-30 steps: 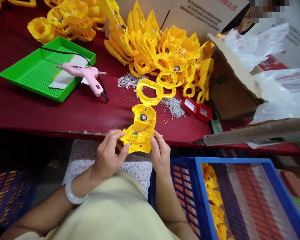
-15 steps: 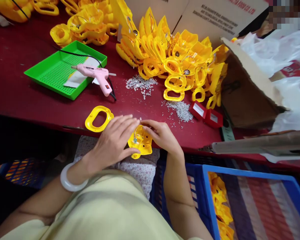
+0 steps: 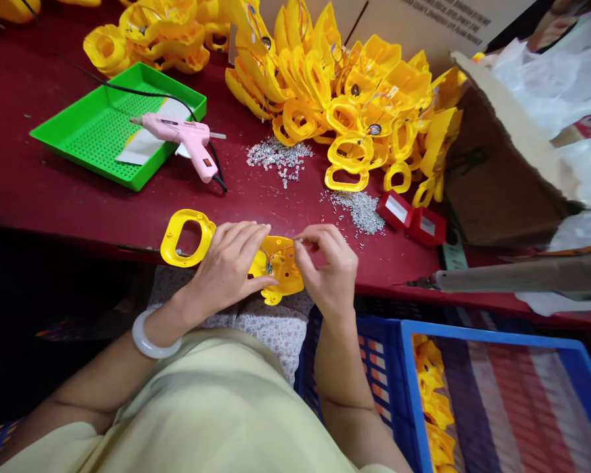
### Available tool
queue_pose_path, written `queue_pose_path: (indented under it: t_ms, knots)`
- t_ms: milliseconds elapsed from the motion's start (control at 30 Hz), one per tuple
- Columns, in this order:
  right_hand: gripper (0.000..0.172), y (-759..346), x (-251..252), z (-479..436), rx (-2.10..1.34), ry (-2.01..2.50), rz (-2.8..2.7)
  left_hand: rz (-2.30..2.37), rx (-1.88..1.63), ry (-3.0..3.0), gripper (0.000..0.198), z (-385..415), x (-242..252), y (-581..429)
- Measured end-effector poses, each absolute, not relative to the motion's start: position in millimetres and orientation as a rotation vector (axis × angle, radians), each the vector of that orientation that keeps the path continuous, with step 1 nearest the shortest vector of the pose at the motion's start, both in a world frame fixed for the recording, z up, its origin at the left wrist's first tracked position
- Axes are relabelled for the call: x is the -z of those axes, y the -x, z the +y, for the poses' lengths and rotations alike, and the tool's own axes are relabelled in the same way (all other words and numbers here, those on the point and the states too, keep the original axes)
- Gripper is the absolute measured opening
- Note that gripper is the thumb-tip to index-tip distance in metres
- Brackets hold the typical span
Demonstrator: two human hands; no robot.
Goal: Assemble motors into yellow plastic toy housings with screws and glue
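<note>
A yellow plastic shell [image 3: 288, 272] lies open side up at the table's front edge, with thin wires and a small green circuit board [image 3: 269, 264] inside. My left hand [image 3: 231, 259] grips its left side, thumb across the near edge and fingers over the far side. My right hand [image 3: 329, 263] is at the shell's right, thumb and forefinger pinching the end of a thin wire [image 3: 288, 244] that runs out of the shell. Just left of my left hand lies a yellow plastic ring-shaped part [image 3: 170, 244] with an oval opening.
A pink glue gun [image 3: 190, 141] rests on a green tray [image 3: 138, 180]. Behind are piled yellow shells [image 3: 345, 115], small clear pieces [image 3: 280, 157], a heap of screws [image 3: 364, 213] and red boxes [image 3: 426, 226]. An electric screwdriver [image 3: 512, 281] lies right, above a blue crate [image 3: 492, 332].
My right hand has drawn back to the right from the shell, pulling the wire out sideways in a pinch. My left hand keeps its hold. The view has shifted slightly.
</note>
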State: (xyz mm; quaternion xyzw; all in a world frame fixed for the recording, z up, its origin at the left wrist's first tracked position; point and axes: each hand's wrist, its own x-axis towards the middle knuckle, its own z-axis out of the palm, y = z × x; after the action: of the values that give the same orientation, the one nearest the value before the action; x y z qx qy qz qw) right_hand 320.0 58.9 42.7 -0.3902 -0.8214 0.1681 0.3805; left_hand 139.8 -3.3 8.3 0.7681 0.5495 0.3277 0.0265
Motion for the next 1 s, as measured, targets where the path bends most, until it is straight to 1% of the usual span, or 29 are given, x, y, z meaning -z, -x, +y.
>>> queue_pose_path:
  t_ms: [100,233,433,567,633,733,767,900,1000]
  knots:
    - [0.008,-328.7,-40.0,40.9,-0.41,1.046,-2.029,1.832,-1.012,-2.341,0.075,-1.7,-8.4,-142.2]
    - [0.01,-330.9,-29.6,24.3,-0.517,1.119,-1.94,1.958,-0.964,-2.261,0.066,0.2,-10.2,-145.3]
    - [0.007,-329.7,-12.2,23.7,-0.614,1.203,-1.785,1.971,-0.881,-2.293,0.054,3.3,-16.8,-148.7]
    - [0.01,-331.3,-8.0,30.2,-0.746,1.2,-1.699,1.978,-0.841,-2.301,0.052,5.9,-22.7,-153.4]
    - [0.012,-331.2,-8.1,32.9,-0.807,1.185,-1.673,1.917,-0.869,-2.347,0.045,9.0,-25.3,-156.8]
    - [0.014,-330.5,-7.7,35.9,-0.879,1.186,-1.62,1.741,-0.949,-2.463,0.021,16.7,-27.0,-162.5]
    - [0.014,-330.5,-6.8,36.7,-0.911,1.188,-1.598,1.695,-0.985,-2.488,0.017,19.6,-26.8,-164.2]
    - [0.017,-331.9,-0.7,39.3,-1.04,1.199,-1.495,1.599,-1.131,-2.514,0.02,28.5,-23.6,-168.0]
    - [0.018,-332.1,2.2,40.1,-1.102,1.203,-1.425,1.537,-1.204,-2.464,0.016,30.4,-21.4,-167.7]
